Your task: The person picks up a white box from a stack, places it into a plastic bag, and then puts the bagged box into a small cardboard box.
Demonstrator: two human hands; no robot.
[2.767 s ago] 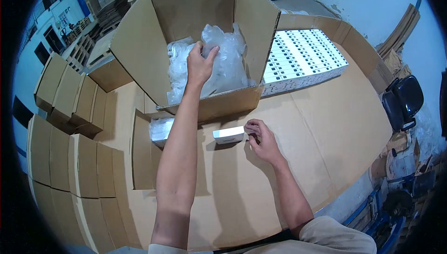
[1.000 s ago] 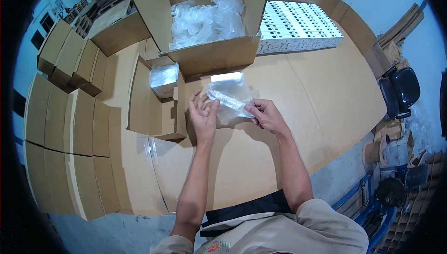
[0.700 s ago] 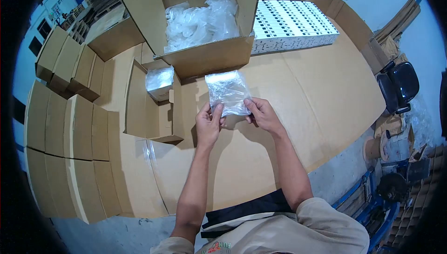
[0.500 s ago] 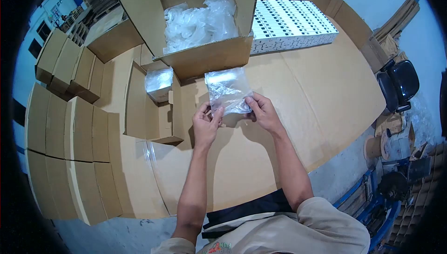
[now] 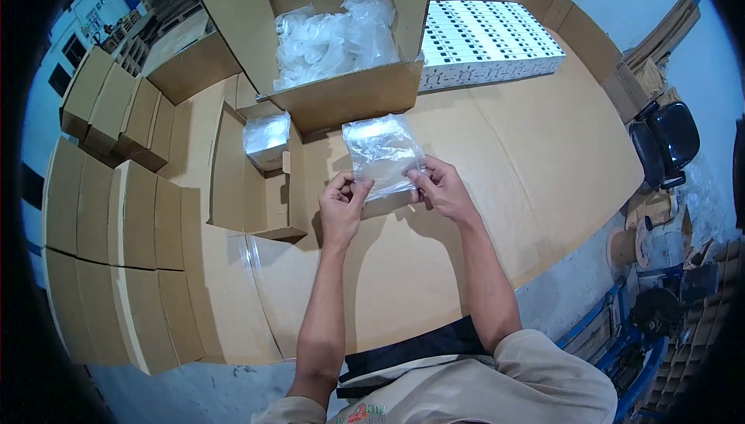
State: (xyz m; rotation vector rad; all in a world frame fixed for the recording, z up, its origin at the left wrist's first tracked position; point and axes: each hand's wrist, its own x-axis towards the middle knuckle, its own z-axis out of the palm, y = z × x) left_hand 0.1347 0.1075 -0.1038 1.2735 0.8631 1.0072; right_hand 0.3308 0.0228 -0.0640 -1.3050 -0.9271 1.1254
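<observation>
A clear plastic bag [image 5: 386, 144] is stretched between my two hands above the cardboard-covered table. My left hand [image 5: 341, 206] pinches its lower left corner between thumb and fingers. At the lower right edge, my right hand [image 5: 442, 191] grips the film, thumb on top. A pale, box-like edge [image 5: 389, 205] shows just under the bag's near side, between the hands; most of it is hidden by the film. Left of my hands stands an open cardboard carton [image 5: 256, 195] with a plastic-wrapped white box [image 5: 267, 143] in its far end.
A large open carton [image 5: 349, 94] full of crumpled plastic bags [image 5: 334, 39] stands beyond my hands. Stacked white printed boxes [image 5: 489, 39] lie at the back right. Several brown cartons [image 5: 116, 222] line the left side. A black chair [image 5: 663, 140] is off the table's right edge.
The bag has tilted, its film catching more light, and a pale edge now shows beneath its near side. Both hands keep their grip and have barely shifted.
</observation>
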